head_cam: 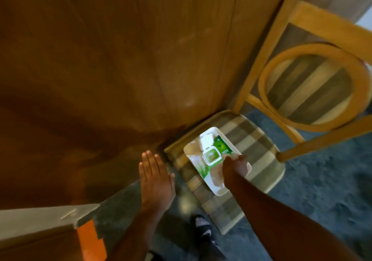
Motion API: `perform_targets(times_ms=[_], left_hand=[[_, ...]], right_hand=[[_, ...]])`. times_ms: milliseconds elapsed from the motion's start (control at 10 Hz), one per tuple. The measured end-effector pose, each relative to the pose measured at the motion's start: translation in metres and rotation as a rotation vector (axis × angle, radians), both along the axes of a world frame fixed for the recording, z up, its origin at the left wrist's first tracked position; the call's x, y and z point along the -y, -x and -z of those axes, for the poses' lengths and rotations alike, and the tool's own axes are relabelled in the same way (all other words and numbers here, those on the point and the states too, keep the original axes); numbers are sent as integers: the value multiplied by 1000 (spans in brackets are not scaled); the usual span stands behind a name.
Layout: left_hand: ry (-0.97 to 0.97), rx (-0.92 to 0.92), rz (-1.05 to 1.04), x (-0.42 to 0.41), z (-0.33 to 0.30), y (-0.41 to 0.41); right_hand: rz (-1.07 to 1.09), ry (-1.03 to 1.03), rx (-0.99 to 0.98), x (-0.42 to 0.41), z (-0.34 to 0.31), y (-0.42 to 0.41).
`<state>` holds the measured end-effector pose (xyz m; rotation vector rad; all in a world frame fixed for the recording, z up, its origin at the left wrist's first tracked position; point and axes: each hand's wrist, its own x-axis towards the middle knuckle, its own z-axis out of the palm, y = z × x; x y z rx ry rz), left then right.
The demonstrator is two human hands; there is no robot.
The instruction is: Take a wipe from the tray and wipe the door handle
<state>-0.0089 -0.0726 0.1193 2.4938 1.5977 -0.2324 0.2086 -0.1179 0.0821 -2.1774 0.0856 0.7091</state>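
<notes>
The pack of wipes is lying in a white tray, and the tray is sitting on the striped seat of a wooden chair, toward the seat's left edge, next to the door. At the far left, a wide brown wooden door is filling most of the view; no handle is showing on it. Low in the left corner, a pale ledge with an orange patch is showing. The left hand is hanging flat and released, fingers straight and together, holding nothing, just beside the door's lower edge and to the left of the chair seat. Below it, a foot in a dark sandal is standing on the grey carpet. Further right, the pack is showing a green label and a white flip lid standing open. The right hand is reaching down over the tray's right edge, fingers curled down at the pack; the blur is hiding whether it is grasping a wipe, so I cannot tell. At the right, the chair's back with its round wooden ring is leaning across the upper corner.
</notes>
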Motion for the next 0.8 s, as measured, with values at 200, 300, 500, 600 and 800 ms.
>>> perform_targets(times_ms=[200, 300, 500, 600, 800], left_hand=[[112, -47, -20, 8, 82, -44], [177, -43, -53, 10, 108, -55], [235, -45, -73, 6, 117, -45], [250, -55, -65, 3, 115, -37], [179, -75, -77, -14, 104, -14]], right_hand=[[87, 83, -191, 33, 93, -37], [167, 138, -296, 37, 125, -42], [-190, 301, -179, 27, 137, -29], [-294, 420, -40, 26, 135, -25], [-638, 641, 175, 19, 125, -28]])
